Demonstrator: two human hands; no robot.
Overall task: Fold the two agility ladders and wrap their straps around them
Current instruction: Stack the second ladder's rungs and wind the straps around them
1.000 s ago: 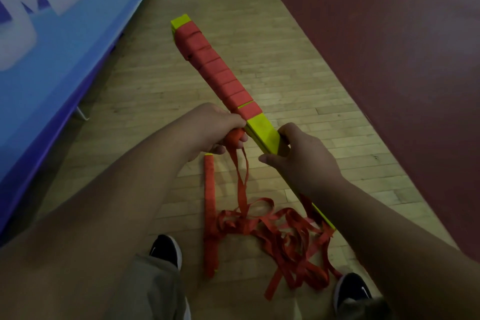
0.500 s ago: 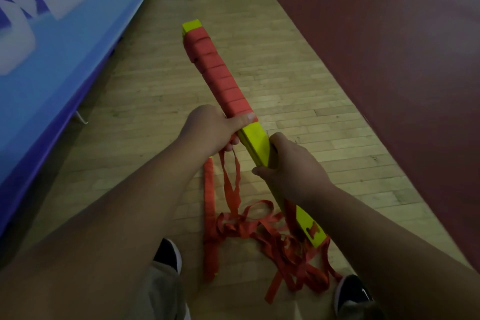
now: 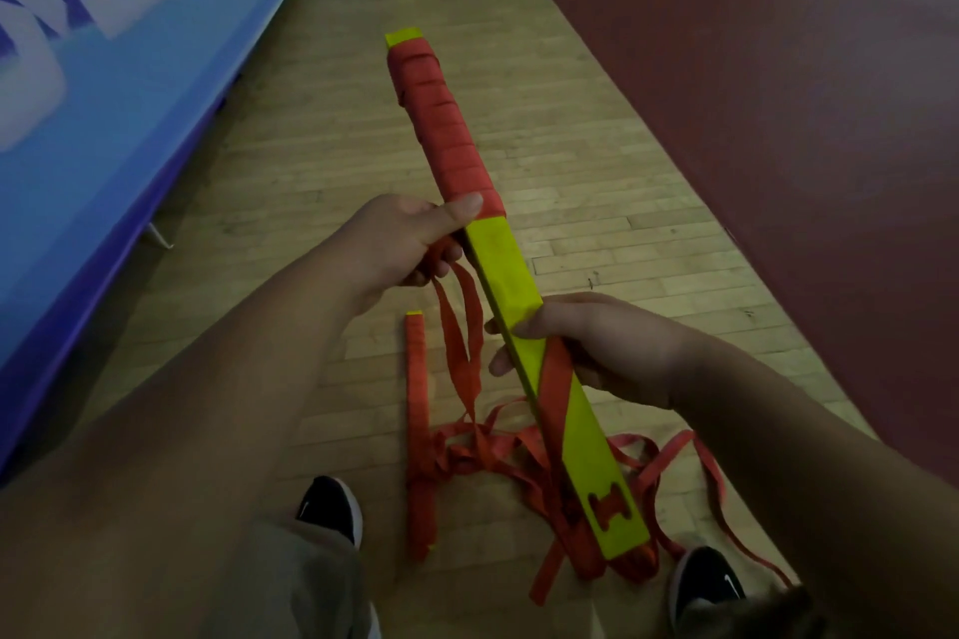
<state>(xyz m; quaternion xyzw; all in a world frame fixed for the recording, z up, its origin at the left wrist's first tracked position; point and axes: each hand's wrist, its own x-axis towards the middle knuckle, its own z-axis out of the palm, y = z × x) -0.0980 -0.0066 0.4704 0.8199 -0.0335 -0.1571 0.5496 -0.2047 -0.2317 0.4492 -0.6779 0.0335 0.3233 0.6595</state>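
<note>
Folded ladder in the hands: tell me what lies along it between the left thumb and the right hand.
In the head view, only bare yellow rung between the left hand and right hand; the wrapped red strap ends at the thumb.

Both bare forearms reach forward from the bottom corners, converging toward the middle. The left hand (image 3: 394, 244) sits farther out, its thumb pressed flat on top of what it grips and its fingers curled beneath. The right hand (image 3: 591, 348) sits nearer the body, wrist bent inward, fingers wrapped from the right side, fingertips showing on the left.
</note>
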